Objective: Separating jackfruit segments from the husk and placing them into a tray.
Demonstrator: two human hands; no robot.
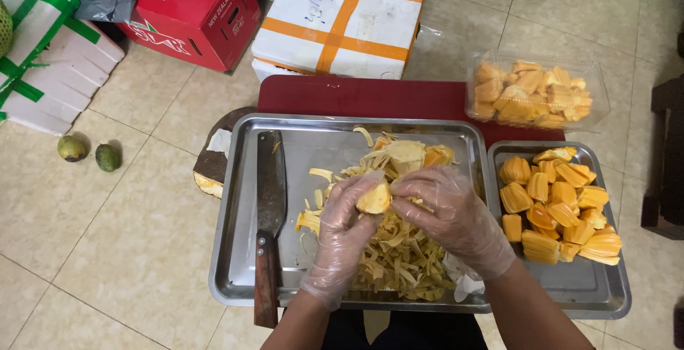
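Both gloved hands, the left hand (342, 232) and right hand (452, 215), are gripping an orange fruit pod (375, 199) over the fibre pile (399, 257) filling the large steel tray's (246, 179) middle.

Thin, clear, crinkled plastic gloves cover the left hand (340, 232) and right hand (456, 218); forearms unsleeved.

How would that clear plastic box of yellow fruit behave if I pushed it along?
The clear plastic box looks thin-walled, so it would probably flex. Heaped with fruit pods, it is likely fairly heavy and would slide rather than tip.
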